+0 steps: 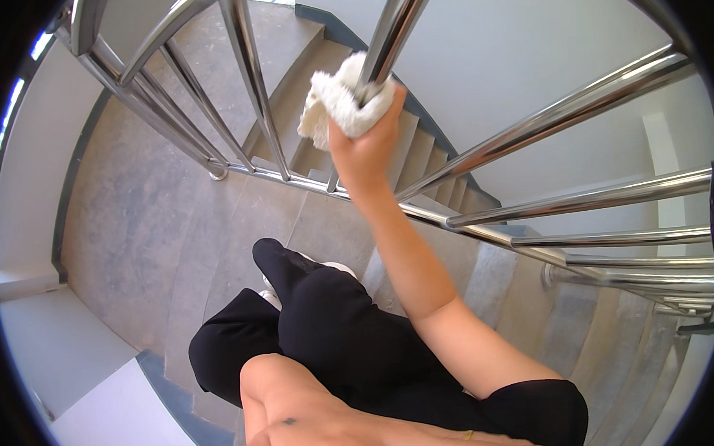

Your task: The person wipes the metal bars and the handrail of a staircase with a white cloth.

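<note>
My right hand (367, 149) is closed around a white fluffy cloth (350, 105). The cloth wraps a polished metal baluster (395, 36) of the stair railing, and a loose flap hangs off its left side. My right arm stretches up and away from the lower right. Very near the camera at the bottom edge is my left hand (340, 424), with a ring on one finger. Its fingers run out of the picture, so whether it holds anything is hidden. Below me are my legs in black trousers (337, 318) and parts of white shoes (271, 298).
More metal balusters (252, 85) stand left and right, joined by a bottom rail (308, 182). Beyond the railing a flight of steps (416, 141) runs along a white wall (504, 58). A tiled landing (132, 201) lies left, and further steps (567, 322) lie right.
</note>
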Motion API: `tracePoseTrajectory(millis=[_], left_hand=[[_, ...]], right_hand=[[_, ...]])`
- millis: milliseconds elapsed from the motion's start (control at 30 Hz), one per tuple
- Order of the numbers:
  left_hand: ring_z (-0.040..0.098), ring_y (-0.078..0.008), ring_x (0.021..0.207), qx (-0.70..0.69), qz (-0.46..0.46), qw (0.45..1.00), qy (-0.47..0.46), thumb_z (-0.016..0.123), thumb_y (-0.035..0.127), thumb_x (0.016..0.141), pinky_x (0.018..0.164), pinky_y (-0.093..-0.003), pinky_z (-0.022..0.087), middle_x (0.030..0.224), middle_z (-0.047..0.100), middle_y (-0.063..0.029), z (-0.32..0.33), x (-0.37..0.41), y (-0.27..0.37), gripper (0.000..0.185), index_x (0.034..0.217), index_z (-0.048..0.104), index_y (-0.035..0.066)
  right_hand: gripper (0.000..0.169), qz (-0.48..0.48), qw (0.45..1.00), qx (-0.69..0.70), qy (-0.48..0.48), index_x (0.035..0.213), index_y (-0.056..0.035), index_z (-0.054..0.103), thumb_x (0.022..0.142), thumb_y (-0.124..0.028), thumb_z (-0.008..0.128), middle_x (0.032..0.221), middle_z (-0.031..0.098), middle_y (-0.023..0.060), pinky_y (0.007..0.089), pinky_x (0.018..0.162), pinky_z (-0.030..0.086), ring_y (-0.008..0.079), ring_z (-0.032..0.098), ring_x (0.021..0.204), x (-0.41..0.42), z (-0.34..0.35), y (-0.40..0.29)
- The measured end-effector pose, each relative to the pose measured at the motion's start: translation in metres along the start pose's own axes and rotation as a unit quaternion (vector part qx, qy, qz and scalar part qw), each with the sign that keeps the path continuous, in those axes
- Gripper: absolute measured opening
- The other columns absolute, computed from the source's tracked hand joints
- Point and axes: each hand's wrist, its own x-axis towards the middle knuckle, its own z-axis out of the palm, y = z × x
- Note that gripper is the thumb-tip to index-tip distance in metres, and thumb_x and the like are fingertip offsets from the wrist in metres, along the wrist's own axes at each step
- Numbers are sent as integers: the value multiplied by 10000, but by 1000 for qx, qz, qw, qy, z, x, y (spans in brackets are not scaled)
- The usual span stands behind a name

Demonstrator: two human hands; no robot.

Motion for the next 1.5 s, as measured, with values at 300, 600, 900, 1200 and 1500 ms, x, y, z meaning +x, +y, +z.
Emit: tracePoseTrajectory(millis=[300, 600, 900, 1200, 1500], left_hand=[[607, -267, 844, -35, -35, 990, 132, 509, 199, 956, 761, -280, 491, 1002, 604, -237, -8, -6, 3, 300, 961, 652, -65], [619, -270, 809, -72, -58, 974, 206, 549, 72, 934, 708, -260, 502, 924, 629, -223, -13, -2, 12, 190, 856, 673, -48], [623, -298, 783, -214, -226, 943, 121, 457, 5, 940, 653, -270, 511, 849, 615, -231, -37, 43, 80, 270, 751, 640, -55], [672, -229, 876, -131, -251, 868, -409, 406, 86, 947, 828, -373, 535, 979, 697, -138, -76, 53, 117, 308, 883, 701, 22], [586, -255, 1059, 828, -169, 530, -67, 566, 151, 943, 953, -368, 420, 1141, 605, -123, -212, 16, 100, 357, 1248, 450, 6]], right_hand=[[460, 43, 997, -50, -29, 1077, -34, 459, 702, -58, 724, 940, 545, 158, 418, 744, 460, 367, 573, 848, -84, 5, 82], [435, 158, 977, -92, -109, 1033, -65, 468, 708, -95, 756, 916, 567, 140, 439, 741, 461, 378, 581, 867, -148, -3, 139], [445, 145, 970, -121, -155, 1036, -72, 481, 692, -109, 762, 975, 546, 125, 444, 809, 440, 360, 550, 954, -170, -13, 163], [463, 181, 959, -124, -178, 1048, -73, 463, 690, -98, 756, 997, 541, 136, 444, 826, 437, 371, 533, 997, -161, -31, 165], [466, 98, 780, -428, -445, 1239, -42, 452, 794, -58, 589, 1104, 552, 159, 446, 907, 440, 361, 525, 1093, -172, -56, 148]])
